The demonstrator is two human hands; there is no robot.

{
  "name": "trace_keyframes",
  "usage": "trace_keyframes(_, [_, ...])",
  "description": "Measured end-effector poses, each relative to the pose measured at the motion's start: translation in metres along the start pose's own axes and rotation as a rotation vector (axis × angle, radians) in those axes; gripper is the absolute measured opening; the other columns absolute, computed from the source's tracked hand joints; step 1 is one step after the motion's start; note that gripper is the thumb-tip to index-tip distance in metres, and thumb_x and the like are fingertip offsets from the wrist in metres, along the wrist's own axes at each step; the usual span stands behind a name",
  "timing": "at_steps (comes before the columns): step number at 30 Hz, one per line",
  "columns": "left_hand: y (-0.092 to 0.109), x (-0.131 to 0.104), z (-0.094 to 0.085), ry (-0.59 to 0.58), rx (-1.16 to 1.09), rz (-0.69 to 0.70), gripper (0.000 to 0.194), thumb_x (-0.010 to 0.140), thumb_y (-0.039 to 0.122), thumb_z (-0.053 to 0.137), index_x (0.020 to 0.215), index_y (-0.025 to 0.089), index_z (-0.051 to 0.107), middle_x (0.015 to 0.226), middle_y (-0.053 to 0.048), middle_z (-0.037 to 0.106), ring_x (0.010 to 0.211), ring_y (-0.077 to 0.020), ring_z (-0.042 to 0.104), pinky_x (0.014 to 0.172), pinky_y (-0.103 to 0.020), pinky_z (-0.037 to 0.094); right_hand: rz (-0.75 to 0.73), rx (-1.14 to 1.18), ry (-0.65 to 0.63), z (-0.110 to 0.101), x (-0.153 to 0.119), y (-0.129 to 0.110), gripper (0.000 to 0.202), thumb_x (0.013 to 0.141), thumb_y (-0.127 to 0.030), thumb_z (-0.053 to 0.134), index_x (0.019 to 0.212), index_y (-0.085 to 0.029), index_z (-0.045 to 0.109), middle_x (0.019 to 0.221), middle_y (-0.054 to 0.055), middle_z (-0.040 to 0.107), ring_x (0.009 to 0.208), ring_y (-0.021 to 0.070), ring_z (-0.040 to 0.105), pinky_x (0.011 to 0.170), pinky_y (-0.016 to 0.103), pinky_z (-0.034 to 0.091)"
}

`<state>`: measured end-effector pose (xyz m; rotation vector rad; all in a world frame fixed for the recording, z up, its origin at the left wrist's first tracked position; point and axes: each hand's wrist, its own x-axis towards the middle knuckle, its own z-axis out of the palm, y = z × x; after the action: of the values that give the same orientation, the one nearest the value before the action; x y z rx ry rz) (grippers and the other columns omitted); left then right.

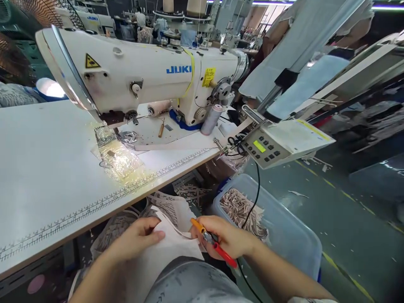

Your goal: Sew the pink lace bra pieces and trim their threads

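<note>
A pale pink fabric piece (pixel 170 242) lies over my lap, its upper edge raised between my hands. My left hand (pixel 140 237) is closed on that fabric, thumb on top and fingers curled beneath. In my right hand (pixel 225 237) is a pair of thread snips (pixel 210 240) with orange and red handles, slanting across the fingers. The right fingertips also meet the fabric's edge; how firmly they pinch it cannot be seen. Patterned lace fabric (pixel 166 206) hangs just beyond, below the table edge.
A white sewing machine (pixel 148 71) stands on the white table (pixel 41 164), whose front edge carries a ruler strip. To the right are a control box (pixel 268 145), a dangling black cable (pixel 256 189) and a clear bin (pixel 284 219) holding fabric strips. A person stands behind.
</note>
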<state>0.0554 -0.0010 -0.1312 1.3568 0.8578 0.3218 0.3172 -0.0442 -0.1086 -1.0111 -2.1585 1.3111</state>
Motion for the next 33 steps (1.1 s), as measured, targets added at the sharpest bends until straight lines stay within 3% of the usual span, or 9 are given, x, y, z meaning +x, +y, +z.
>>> trace_keyframes(2, [0.003,-0.005,-0.002,0.003,-0.099,-0.007,0.039,0.076,0.052,0.063,0.08,0.013,0.065,0.078,-0.006,0.065,0.072,-0.0184,0.059,0.066,-0.026,0.047,-0.027,-0.002,-0.015,-0.002,0.004,0.004,0.014,0.076,-0.03,0.053,0.077,-0.02,0.044,0.077,0.003,0.055,0.069,0.0133,0.049,0.065,0.025,0.044])
trace_keyframes(8, [0.005,-0.014,0.004,0.293,-0.132,0.012,0.039,0.072,0.053,0.066,0.074,0.015,0.066,0.07,-0.005,0.065,0.064,-0.0176,0.057,0.059,-0.026,0.046,-0.035,-0.009,0.11,0.004,0.024,0.006,0.024,0.077,-0.039,0.062,0.075,-0.019,0.05,0.074,0.002,0.057,0.064,0.0123,0.05,0.058,0.024,0.041])
trace_keyframes(12, [-0.002,-0.022,0.016,0.615,0.056,-0.001,0.032,0.077,0.048,0.06,0.069,0.017,0.064,0.067,-0.003,0.063,0.063,-0.0171,0.055,0.056,-0.024,0.042,-0.104,0.109,0.205,0.007,0.029,0.003,0.013,0.078,-0.029,0.062,0.08,-0.019,0.056,0.082,0.005,0.066,0.074,0.0152,0.061,0.065,0.026,0.047])
trace_keyframes(15, [-0.001,-0.027,0.026,0.772,0.211,0.049,0.029,0.079,0.042,0.059,0.062,0.018,0.061,0.069,-0.002,0.06,0.065,-0.0165,0.054,0.059,-0.024,0.041,0.032,0.231,0.279,0.007,0.032,0.004,0.019,0.077,-0.035,0.064,0.081,-0.019,0.055,0.085,0.007,0.068,0.074,0.0169,0.064,0.065,0.027,0.049])
trace_keyframes(18, [0.006,-0.029,0.035,0.721,0.288,0.178,0.025,0.081,0.036,0.058,0.062,0.02,0.06,0.067,0.001,0.056,0.061,-0.014,0.052,0.059,-0.023,0.04,0.247,0.208,0.3,0.009,0.039,0.005,0.027,0.072,-0.038,0.07,0.076,-0.019,0.053,0.077,0.002,0.066,0.064,0.0139,0.059,0.058,0.024,0.045])
trace_keyframes(22, [0.009,-0.027,0.039,0.625,0.365,0.306,0.019,0.085,0.027,0.052,0.071,0.022,0.063,0.07,0.002,0.057,0.063,-0.0132,0.053,0.061,-0.022,0.04,0.3,0.02,0.123,0.013,0.053,0.004,0.029,0.065,-0.028,0.075,0.072,-0.019,0.048,0.077,-0.001,0.062,0.067,0.0129,0.054,0.057,0.022,0.039])
trace_keyframes(26, [0.005,-0.032,0.035,0.702,0.421,0.215,0.022,0.085,0.032,0.052,0.069,0.021,0.061,0.075,0.0,0.059,0.067,-0.0151,0.054,0.063,-0.024,0.041,0.385,-0.115,0.08,0.015,0.059,0.007,0.023,0.069,-0.028,0.07,0.074,-0.019,0.048,0.077,-0.002,0.059,0.066,0.0123,0.051,0.058,0.023,0.036])
trace_keyframes(30, [0.009,-0.038,0.034,0.721,0.411,0.099,0.022,0.083,0.037,0.054,0.068,0.022,0.06,0.071,0.0,0.058,0.065,-0.0163,0.052,0.061,-0.025,0.04,0.564,-0.119,0.104,0.016,0.06,0.01,0.04,0.067,-0.044,0.072,0.064,-0.02,0.04,0.06,-0.005,0.045,0.054,0.0098,0.038,0.049,0.023,0.029])
trace_keyframes(33, [0.01,-0.039,0.038,0.713,0.413,0.124,0.021,0.083,0.037,0.053,0.068,0.024,0.061,0.069,0.0,0.056,0.063,-0.0158,0.052,0.061,-0.026,0.039,0.659,-0.077,0.096,0.018,0.061,0.009,0.044,0.062,-0.043,0.078,0.063,-0.02,0.04,0.059,-0.006,0.043,0.053,0.0093,0.037,0.047,0.023,0.028])
